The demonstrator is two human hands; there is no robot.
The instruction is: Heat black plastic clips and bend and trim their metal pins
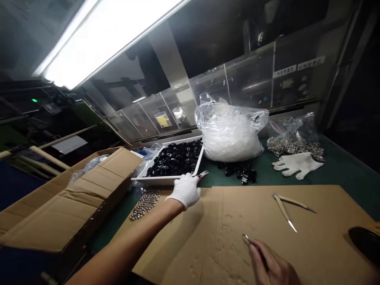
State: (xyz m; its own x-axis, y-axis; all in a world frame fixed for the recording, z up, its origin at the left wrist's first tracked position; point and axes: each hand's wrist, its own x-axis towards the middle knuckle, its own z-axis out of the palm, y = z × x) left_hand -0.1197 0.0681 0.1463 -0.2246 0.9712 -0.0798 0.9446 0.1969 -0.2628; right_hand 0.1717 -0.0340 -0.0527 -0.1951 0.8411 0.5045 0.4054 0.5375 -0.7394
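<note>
My left hand [186,192], in a white glove, is at the front right corner of a white tray [162,181] heaped with small black parts [175,158]. Its fingers are closed round red-handled pliers [203,174], whose metal jaws stick out to the right; the rest of the handles is hidden. Low in the view, my bare right hand [271,264] grips a slim tool with a curved metal tip [246,238] above the cardboard sheet [225,245]. Small shiny metal pieces [147,204] lie spread just left of the gloved hand.
Behind the cardboard stand a clear bag of white material [231,134] and a bag of metal parts [295,146]. Loose black parts [242,173], a white glove [297,164] and two pointed tools [283,209] lie around. An open carton [74,198] stands left; a lamp [113,31] hangs overhead.
</note>
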